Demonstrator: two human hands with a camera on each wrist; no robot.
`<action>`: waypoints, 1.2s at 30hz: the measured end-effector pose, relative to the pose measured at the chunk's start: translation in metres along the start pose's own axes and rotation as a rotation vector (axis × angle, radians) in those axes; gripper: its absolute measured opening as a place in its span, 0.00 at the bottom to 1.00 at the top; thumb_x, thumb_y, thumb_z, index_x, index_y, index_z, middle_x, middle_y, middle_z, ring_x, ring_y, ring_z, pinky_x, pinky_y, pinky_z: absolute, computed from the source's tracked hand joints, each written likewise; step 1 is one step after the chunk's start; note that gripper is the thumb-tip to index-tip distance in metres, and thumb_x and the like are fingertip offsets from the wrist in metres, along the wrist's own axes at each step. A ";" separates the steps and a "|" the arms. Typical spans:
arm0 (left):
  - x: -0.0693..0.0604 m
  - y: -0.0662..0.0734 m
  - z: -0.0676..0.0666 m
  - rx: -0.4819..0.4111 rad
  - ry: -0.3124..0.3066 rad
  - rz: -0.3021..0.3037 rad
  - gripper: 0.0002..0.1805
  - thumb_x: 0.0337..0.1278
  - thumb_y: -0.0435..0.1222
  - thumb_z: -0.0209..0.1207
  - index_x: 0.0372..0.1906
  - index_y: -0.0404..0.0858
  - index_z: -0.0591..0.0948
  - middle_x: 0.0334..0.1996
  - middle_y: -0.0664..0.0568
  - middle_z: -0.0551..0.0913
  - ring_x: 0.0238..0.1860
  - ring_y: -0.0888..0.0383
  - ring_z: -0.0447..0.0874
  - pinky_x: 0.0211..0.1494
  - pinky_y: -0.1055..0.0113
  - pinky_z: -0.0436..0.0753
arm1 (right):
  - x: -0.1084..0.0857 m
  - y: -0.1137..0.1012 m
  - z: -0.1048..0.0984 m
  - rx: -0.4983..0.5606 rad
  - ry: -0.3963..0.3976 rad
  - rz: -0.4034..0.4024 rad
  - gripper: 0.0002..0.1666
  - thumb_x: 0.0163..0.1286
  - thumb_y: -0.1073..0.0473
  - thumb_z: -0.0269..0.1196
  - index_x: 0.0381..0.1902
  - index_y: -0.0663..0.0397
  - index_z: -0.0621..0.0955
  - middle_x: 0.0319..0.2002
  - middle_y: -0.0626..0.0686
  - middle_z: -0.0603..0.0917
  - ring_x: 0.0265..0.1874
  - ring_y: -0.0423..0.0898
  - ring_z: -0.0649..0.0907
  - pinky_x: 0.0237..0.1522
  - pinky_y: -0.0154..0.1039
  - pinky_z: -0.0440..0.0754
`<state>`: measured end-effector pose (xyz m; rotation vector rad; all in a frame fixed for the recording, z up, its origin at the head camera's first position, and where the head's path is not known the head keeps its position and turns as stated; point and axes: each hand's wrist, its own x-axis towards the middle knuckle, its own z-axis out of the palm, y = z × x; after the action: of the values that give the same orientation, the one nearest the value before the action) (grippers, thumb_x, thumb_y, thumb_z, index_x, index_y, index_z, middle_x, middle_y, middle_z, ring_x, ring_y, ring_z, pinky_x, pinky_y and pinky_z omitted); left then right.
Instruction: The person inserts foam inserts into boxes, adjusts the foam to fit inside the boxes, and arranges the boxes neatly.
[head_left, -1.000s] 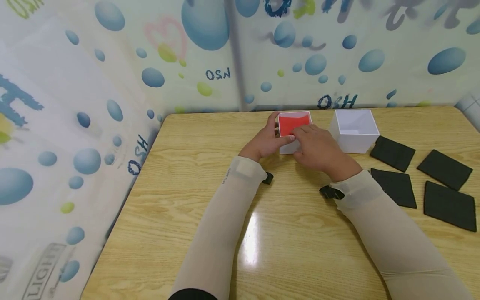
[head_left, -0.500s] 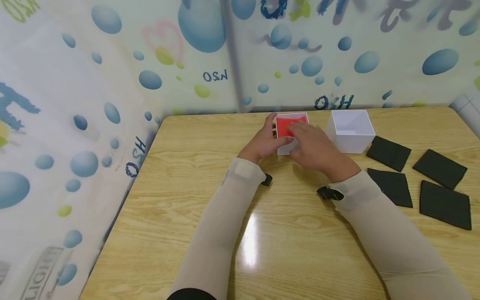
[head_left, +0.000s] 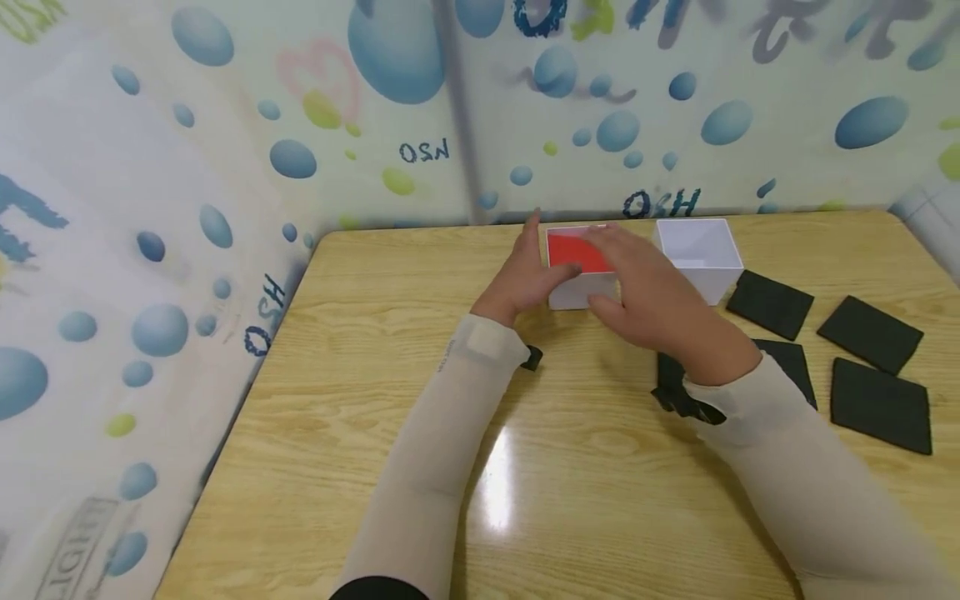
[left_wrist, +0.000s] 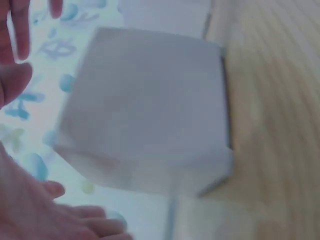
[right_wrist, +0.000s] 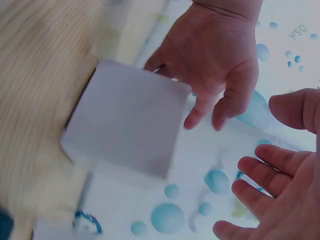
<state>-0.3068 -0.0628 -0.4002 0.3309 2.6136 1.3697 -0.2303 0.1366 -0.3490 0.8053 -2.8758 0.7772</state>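
Observation:
A white box [head_left: 583, 292] stands near the table's back edge, with a flat red piece [head_left: 573, 252] filling most of its opening; its kind is unclear. Along the box's left side is my left hand [head_left: 519, 279], thumb stretched across the near corner and forefinger raised. In the right wrist view, some left fingers are hidden behind the box. My right hand [head_left: 647, 292] hovers over the box's right side with fingers extended. That hand [right_wrist: 280, 185] appears apart from the box in the right wrist view and holds nothing. Both wrist views show the box's plain walls, not the red piece.
A second white box [head_left: 705, 282], open at the top, stands to the right. Several black flat pieces [head_left: 881, 404] lie on the wooden table [head_left: 570, 500] at right, one partly covered by the right arm. A patterned wall sheet [head_left: 510, 108] rises behind the table.
My right hand has lifted off the red piece and drawn back to the right. My left fingers have straightened, the forefinger now pointing up. The head view has shifted slightly.

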 end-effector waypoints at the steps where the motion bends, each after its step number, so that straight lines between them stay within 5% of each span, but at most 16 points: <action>1: -0.001 0.004 -0.001 0.001 0.023 -0.002 0.58 0.66 0.52 0.64 0.87 0.50 0.37 0.85 0.51 0.50 0.82 0.50 0.55 0.82 0.46 0.64 | -0.005 0.000 -0.005 0.006 0.006 0.006 0.42 0.73 0.60 0.62 0.81 0.60 0.62 0.81 0.62 0.63 0.81 0.62 0.59 0.79 0.66 0.59; 10: -0.019 0.050 0.011 -0.092 0.176 0.125 0.53 0.67 0.47 0.67 0.86 0.54 0.47 0.84 0.58 0.52 0.78 0.54 0.60 0.79 0.48 0.70 | -0.050 0.018 -0.035 -0.002 0.049 0.140 0.48 0.73 0.56 0.68 0.83 0.59 0.58 0.80 0.66 0.62 0.75 0.66 0.67 0.69 0.72 0.70; 14: -0.023 0.067 0.026 -0.109 0.150 0.228 0.51 0.67 0.47 0.66 0.86 0.53 0.49 0.83 0.59 0.53 0.77 0.55 0.61 0.78 0.51 0.71 | -0.069 0.029 -0.038 0.008 0.087 0.150 0.48 0.73 0.57 0.69 0.82 0.61 0.60 0.76 0.69 0.65 0.66 0.68 0.73 0.60 0.73 0.76; 19: -0.019 0.083 0.050 -0.064 0.074 0.293 0.50 0.69 0.49 0.64 0.86 0.50 0.49 0.84 0.59 0.52 0.82 0.59 0.56 0.82 0.57 0.64 | -0.087 0.045 -0.038 0.003 0.104 0.145 0.46 0.72 0.56 0.71 0.79 0.66 0.63 0.75 0.71 0.67 0.72 0.71 0.69 0.65 0.75 0.69; 28: -0.003 0.099 0.101 -0.008 0.013 0.179 0.53 0.64 0.51 0.69 0.85 0.53 0.49 0.82 0.62 0.53 0.63 0.61 0.72 0.65 0.66 0.82 | -0.111 0.071 -0.039 0.004 0.022 0.226 0.49 0.74 0.52 0.69 0.81 0.68 0.59 0.76 0.74 0.63 0.74 0.74 0.64 0.66 0.76 0.65; 32: 0.005 0.100 0.120 0.027 0.027 0.139 0.56 0.63 0.53 0.68 0.86 0.53 0.46 0.86 0.61 0.43 0.69 0.60 0.70 0.68 0.64 0.80 | -0.116 0.080 -0.042 -0.017 -0.003 0.257 0.51 0.75 0.49 0.69 0.82 0.68 0.57 0.76 0.75 0.62 0.73 0.76 0.64 0.64 0.77 0.66; 36: 0.014 0.097 0.132 0.032 0.081 0.118 0.58 0.60 0.53 0.71 0.85 0.50 0.47 0.86 0.57 0.45 0.71 0.58 0.69 0.68 0.61 0.81 | -0.118 0.086 -0.045 -0.017 -0.026 0.273 0.52 0.76 0.47 0.68 0.82 0.68 0.56 0.76 0.77 0.61 0.73 0.77 0.64 0.63 0.78 0.66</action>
<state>-0.2757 0.0984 -0.3952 0.4501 2.7239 1.4063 -0.1748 0.2774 -0.3702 0.4282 -3.0504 0.7678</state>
